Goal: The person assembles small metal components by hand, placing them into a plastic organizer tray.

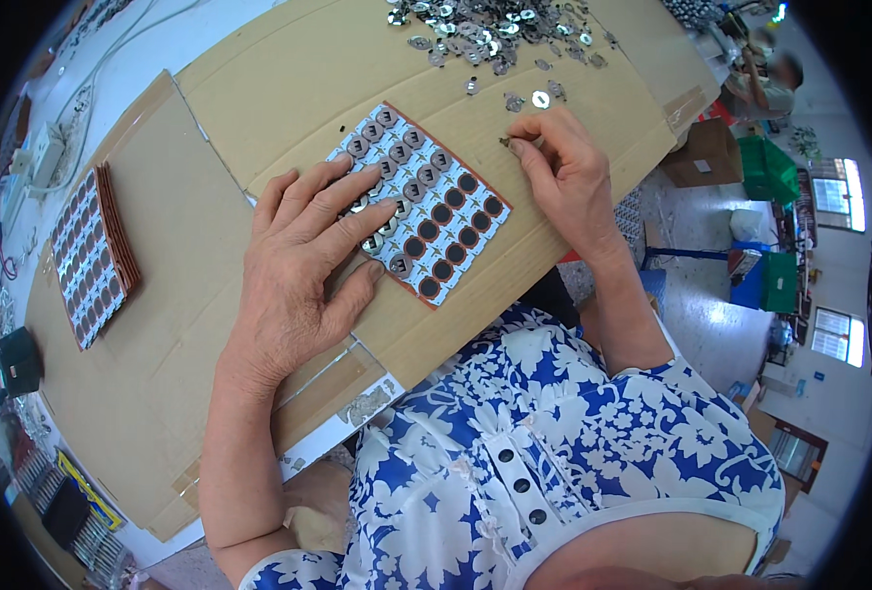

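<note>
One patterned panel (441, 213) lies on the counter (185, 413). The left hand (303, 265) rests across its left side, fingers loosely spread; to its right, the right hand (566, 172) pinches a small metal piece (505, 142). Farther off spreads a metal pile (500, 34); left, stacked panels (90, 258).

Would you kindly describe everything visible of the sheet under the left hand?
The sheet is flat and rectangular, pale blue with reddish-brown edges. Grey, metallic-looking discs sit on it; two rows of dark spots line its lower-right side. It lies askew on cardboard, the left hand across its left part.
</note>
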The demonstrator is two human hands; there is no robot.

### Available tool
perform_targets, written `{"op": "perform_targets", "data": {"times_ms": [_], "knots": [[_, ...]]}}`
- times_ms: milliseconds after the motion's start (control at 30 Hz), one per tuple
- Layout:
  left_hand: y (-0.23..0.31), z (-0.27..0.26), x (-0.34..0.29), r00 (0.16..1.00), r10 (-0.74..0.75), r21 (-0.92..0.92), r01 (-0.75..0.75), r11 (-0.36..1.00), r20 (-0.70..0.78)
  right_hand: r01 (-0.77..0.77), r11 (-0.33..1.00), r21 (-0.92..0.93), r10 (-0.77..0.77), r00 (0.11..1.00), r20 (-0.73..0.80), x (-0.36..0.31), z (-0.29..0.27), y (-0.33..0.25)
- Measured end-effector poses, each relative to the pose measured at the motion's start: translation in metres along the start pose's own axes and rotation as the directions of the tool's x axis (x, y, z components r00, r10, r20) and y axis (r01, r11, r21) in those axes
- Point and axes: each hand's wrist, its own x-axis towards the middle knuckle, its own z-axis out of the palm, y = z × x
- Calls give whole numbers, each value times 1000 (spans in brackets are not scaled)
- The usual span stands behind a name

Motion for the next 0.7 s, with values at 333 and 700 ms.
{"op": "perform_targets", "data": {"times_ms": [333, 700], "knots": [[-3, 1, 0, 999, 24, 0, -24, 1000, -30, -529, 617, 583, 238, 831, 502, -13, -9, -68], [-6, 6, -5, 996, 66, 4, -65, 998, -57, -188, 826, 531, -44, 919, 393, -24, 25, -77]]}}
